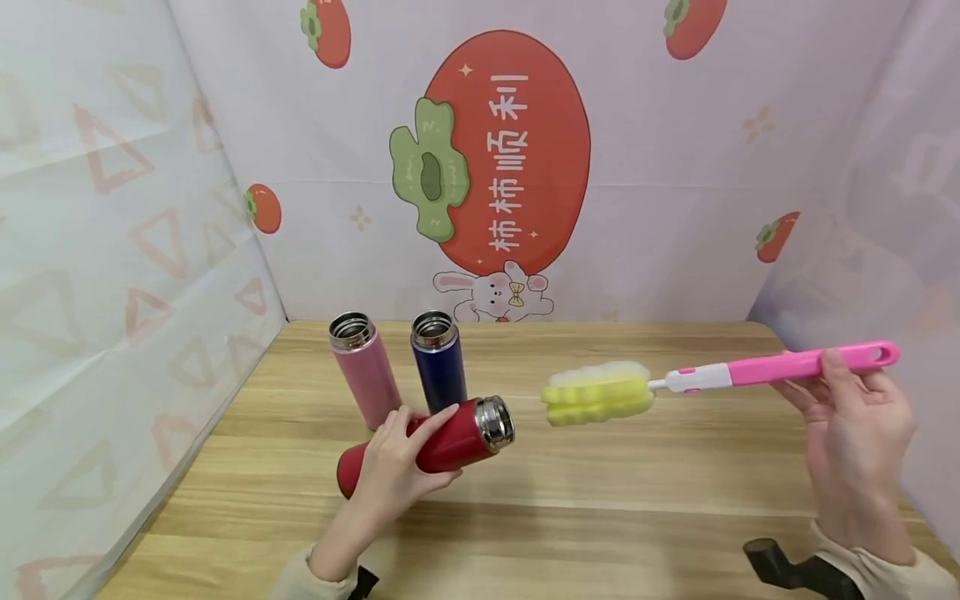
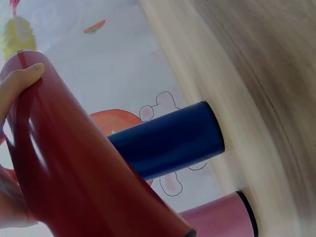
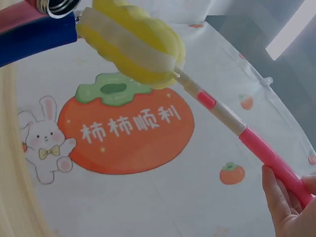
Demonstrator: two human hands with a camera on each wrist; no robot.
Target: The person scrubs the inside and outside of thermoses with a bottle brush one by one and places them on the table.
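Observation:
My left hand [image 1: 397, 462] grips a red thermos bottle [image 1: 455, 437] round its body. The bottle lies tilted sideways, its bare metal mouth facing right. My right hand [image 1: 862, 425] holds a bottle brush by its pink handle [image 1: 787, 367], thumb on top and fingers beneath. The yellow and white sponge head [image 1: 600, 394] points left toward the red bottle's mouth, with a gap between them. In the left wrist view the red bottle [image 2: 84, 148] fills much of the picture. The right wrist view shows the whole sponge head [image 3: 136, 44] and the pink handle [image 3: 274, 163].
A pink bottle [image 1: 367, 375] and a dark blue bottle [image 1: 439, 367] stand upright without lids behind the red one. The wooden table [image 1: 637, 500] ends at a printed cloth backdrop [image 1: 660, 208]. White cloth [image 1: 112, 292] hangs along the left side.

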